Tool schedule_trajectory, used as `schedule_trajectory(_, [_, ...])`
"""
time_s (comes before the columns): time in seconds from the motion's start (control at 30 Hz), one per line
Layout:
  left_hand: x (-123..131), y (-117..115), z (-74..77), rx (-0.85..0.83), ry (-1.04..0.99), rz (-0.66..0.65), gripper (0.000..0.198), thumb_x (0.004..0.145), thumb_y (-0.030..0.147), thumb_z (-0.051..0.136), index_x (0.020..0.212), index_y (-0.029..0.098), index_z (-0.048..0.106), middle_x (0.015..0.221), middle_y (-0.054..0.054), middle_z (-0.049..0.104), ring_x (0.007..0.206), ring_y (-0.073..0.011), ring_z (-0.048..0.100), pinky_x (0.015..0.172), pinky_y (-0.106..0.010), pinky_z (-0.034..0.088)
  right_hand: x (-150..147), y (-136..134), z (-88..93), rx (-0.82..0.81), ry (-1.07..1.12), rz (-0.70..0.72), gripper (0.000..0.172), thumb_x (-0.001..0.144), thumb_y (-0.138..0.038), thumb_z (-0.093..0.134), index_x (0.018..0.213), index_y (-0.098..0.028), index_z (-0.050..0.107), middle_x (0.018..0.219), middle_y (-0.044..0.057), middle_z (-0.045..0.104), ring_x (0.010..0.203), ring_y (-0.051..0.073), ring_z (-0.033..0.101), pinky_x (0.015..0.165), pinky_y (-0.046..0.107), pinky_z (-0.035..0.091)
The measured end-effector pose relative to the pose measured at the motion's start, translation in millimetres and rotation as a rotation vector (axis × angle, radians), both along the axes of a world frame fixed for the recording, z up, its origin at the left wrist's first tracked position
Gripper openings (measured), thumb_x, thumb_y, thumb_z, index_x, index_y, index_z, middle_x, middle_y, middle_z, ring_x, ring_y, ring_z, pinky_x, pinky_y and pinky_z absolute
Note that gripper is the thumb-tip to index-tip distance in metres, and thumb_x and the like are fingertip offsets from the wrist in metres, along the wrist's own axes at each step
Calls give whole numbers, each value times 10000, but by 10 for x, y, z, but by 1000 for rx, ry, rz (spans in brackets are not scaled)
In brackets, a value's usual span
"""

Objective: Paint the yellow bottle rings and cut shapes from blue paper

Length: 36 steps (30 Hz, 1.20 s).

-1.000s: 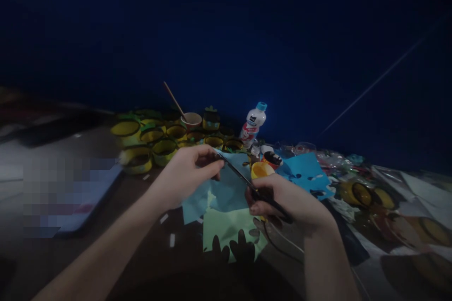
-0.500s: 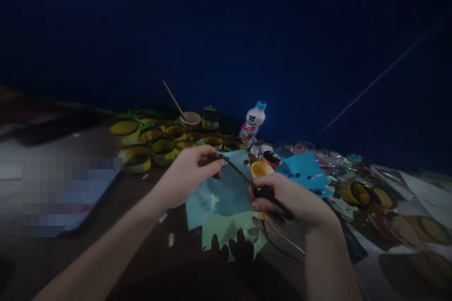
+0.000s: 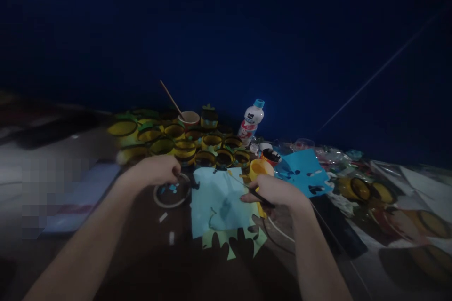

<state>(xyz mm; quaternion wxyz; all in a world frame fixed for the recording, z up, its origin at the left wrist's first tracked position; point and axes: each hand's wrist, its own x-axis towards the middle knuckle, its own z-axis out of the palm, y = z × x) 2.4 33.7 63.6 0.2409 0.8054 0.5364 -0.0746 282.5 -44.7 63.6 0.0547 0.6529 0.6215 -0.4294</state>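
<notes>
My left hand (image 3: 160, 170) is over a shallow round dish (image 3: 171, 205) with small blue paper bits in it. Its fingertips are pinched together, and whatever they hold is too small to make out. My right hand (image 3: 275, 191) grips dark-handled scissors (image 3: 262, 197), the thin blades pointing left across a light blue paper sheet (image 3: 219, 204). Under this sheet lies pale green paper (image 3: 226, 240) with cut-out edges. Just beyond my right hand stands a yellow cup (image 3: 261, 168).
Several yellow ring-like cups (image 3: 162, 146) crowd the back, near a paper cup (image 3: 191, 118) with a stick. A white bottle (image 3: 251, 122) with a blue cap stands behind. Bright blue paper (image 3: 305, 171) and plastic scraps lie right. A dark flat object (image 3: 339, 225) is beside my right forearm.
My left hand has moved left, away from the scissors' tips, to the round dish. The scissors, still in my right hand, sit slightly lower and further left. More of the blue sheet is uncovered.
</notes>
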Motion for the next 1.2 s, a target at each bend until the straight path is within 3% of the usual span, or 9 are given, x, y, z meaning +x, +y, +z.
schedule_trajectory(0.33, [197,-33,-189,22,126,-8,109,523,172,577,584,204,661,609,-80,659,545,-212,590,486,-263,388,15,27,-44,1,2,-24,468,640,-634,593,560,-182,499,391,-19,505,331,119,517,397,225,403])
schedule_trajectory(0.43, [213,-55,-192,50,150,-30,89,562,159,555,543,188,637,589,-101,647,555,-237,600,509,-293,406,33,11,-23,34,21,-20,460,653,-629,585,585,-179,520,405,-15,510,333,115,513,393,224,399])
schedule_trajectory(0.57, [224,-73,-176,77,176,-55,146,593,172,536,641,186,673,735,-132,681,690,-283,623,545,-310,422,68,-9,4,65,45,-7,460,663,-633,569,624,-175,552,445,0,540,348,109,514,400,219,400])
schedule_trajectory(0.8, [230,-70,-185,46,231,-111,209,643,229,504,742,235,688,804,-85,691,724,-260,628,567,-299,444,72,-21,56,92,54,-3,482,659,-653,553,612,-173,532,436,-14,511,347,89,485,391,201,389])
schedule_trajectory(1.2, [254,-35,-275,93,315,-93,190,634,220,520,765,200,657,857,-120,687,788,-298,637,605,-344,470,55,-29,62,97,57,11,506,653,-674,539,619,-169,523,471,3,551,401,117,550,427,213,427])
